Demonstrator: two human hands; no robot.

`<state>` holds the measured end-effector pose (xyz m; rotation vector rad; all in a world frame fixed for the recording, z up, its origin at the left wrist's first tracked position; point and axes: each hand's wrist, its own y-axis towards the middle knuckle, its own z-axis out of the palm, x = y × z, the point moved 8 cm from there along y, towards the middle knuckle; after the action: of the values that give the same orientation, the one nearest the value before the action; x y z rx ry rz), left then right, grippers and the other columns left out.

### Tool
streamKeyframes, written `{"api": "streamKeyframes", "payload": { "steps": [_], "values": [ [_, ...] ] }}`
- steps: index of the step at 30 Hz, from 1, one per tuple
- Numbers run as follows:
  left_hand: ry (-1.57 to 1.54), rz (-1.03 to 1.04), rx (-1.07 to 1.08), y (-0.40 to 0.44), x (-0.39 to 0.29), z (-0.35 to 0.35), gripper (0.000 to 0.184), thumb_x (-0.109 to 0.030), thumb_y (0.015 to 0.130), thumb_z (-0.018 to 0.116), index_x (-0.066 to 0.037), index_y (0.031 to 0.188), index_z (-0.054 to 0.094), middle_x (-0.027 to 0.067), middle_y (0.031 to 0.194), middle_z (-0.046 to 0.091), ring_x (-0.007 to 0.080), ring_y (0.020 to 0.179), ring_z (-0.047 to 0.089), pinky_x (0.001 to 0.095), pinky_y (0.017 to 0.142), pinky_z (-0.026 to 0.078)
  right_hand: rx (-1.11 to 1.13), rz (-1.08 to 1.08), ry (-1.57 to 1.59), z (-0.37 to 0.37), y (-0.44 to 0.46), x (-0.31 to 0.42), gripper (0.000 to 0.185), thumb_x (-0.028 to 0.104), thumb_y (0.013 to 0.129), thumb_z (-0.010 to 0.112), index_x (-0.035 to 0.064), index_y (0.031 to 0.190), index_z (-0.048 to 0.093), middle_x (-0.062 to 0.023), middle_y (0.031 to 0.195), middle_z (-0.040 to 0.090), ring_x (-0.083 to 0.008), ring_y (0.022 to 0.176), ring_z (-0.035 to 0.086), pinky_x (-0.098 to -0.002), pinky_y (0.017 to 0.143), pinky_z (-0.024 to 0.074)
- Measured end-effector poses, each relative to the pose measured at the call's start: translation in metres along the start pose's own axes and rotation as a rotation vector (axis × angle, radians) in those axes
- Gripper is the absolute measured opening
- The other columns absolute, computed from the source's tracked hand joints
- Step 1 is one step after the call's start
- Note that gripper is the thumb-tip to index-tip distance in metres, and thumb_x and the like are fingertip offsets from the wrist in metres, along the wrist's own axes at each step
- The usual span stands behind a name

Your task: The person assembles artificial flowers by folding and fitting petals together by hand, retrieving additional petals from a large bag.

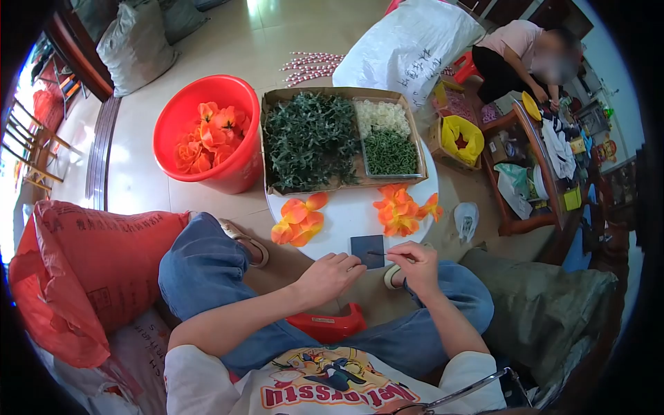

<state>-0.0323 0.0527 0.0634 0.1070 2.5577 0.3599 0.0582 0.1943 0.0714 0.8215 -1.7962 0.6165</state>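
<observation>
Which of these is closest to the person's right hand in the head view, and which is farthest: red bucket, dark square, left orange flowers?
From the right hand, nearest first:
1. Dark square: by its fingertips, at the white table's near edge.
2. Left orange flowers: on the table's left side.
3. Red bucket: beyond those flowers, left of the table.
</observation>
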Motion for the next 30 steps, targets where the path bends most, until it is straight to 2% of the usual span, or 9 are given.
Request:
{"api": "streamKeyframes", "payload": {
  "steps": [6, 12, 15, 21, 27, 30],
  "values": [
    [-0.004, 0.015, 0.008, 0.007, -0.003, 0.004, 0.023, -0.011, 0.08, 0.062, -0.006, 0.102, 0.061, 0.0051, 0.097, 0.061, 0.0206, 0.087, 0.061, 0.0323, 0.076, 0.05, 0.044, -0.186, -0.146, 0.01, 0.002, 0.009, 0.013, -0.005, 0.072, 0.073, -0.0022, 0.083, 0.068, -0.0106, 0.081, 0.068, -0.0164, 0.072, 0.064, -0.026, 0.064, 0.0504],
    [0.001, 0.016, 0.021, 0.009, -0.003, 0.002, 0.022, -0.011, 0.079, 0.063, -0.006, 0.1, 0.061, 0.0046, 0.096, 0.061, 0.0199, 0.086, 0.061, 0.0317, 0.074, 0.05, 0.028, -0.21, -0.167, 0.009, 0.001, 0.014, 0.013, 0.003, 0.074, 0.074, -0.0002, 0.081, 0.064, -0.0092, 0.079, 0.066, -0.0199, 0.069, 0.064, -0.0298, 0.061, 0.0501],
    [0.01, 0.008, 0.018, 0.009, -0.002, 0.004, 0.02, -0.011, 0.079, 0.064, -0.007, 0.098, 0.062, 0.0039, 0.095, 0.061, 0.0195, 0.085, 0.061, 0.0313, 0.073, 0.05, 0.024, -0.308, -0.275, 0.012, 0.001, 0.015, 0.013, 0.003, 0.074, 0.074, 0.0008, 0.081, 0.063, -0.0085, 0.079, 0.065, -0.021, 0.069, 0.063, -0.0302, 0.061, 0.0499],
    [-0.011, 0.009, 0.018, 0.009, -0.005, 0.008, 0.019, -0.011, 0.079, 0.064, -0.007, 0.098, 0.062, 0.0035, 0.095, 0.062, 0.0195, 0.085, 0.062, 0.0312, 0.073, 0.05, 0.005, -0.233, -0.258, 0.016, 0.001, 0.0, 0.013, 0.001, 0.074, 0.074, -0.0005, 0.08, 0.062, -0.0099, 0.079, 0.065, -0.0204, 0.07, 0.064, -0.0292, 0.062, 0.0514],
    [-0.02, 0.011, 0.052, 0.01, -0.004, 0.013, 0.02, -0.011, 0.079, 0.064, -0.007, 0.099, 0.063, 0.0035, 0.095, 0.062, 0.0194, 0.085, 0.062, 0.0315, 0.074, 0.05, 0.015, -0.224, -0.143, 0.005, 0.001, 0.003, 0.018, 0.004, 0.075, 0.074, -0.0005, 0.088, 0.063, -0.0072, 0.082, 0.064, -0.0159, 0.07, 0.061, -0.0266, 0.059, 0.0498],
    [-0.01, 0.012, 0.025, 0.014, -0.003, 0.013, 0.021, -0.01, 0.079, 0.064, -0.007, 0.1, 0.063, 0.0038, 0.095, 0.062, 0.0192, 0.085, 0.062, 0.0313, 0.074, 0.05, -0.215, -0.017, -0.14, -0.033, 0.008, -0.037, 0.019, 0.011, 0.077, 0.073, 0.0022, 0.092, 0.063, -0.007, 0.083, 0.063, -0.0178, 0.065, 0.06, -0.0287, 0.058, 0.0487]
  ]
}}
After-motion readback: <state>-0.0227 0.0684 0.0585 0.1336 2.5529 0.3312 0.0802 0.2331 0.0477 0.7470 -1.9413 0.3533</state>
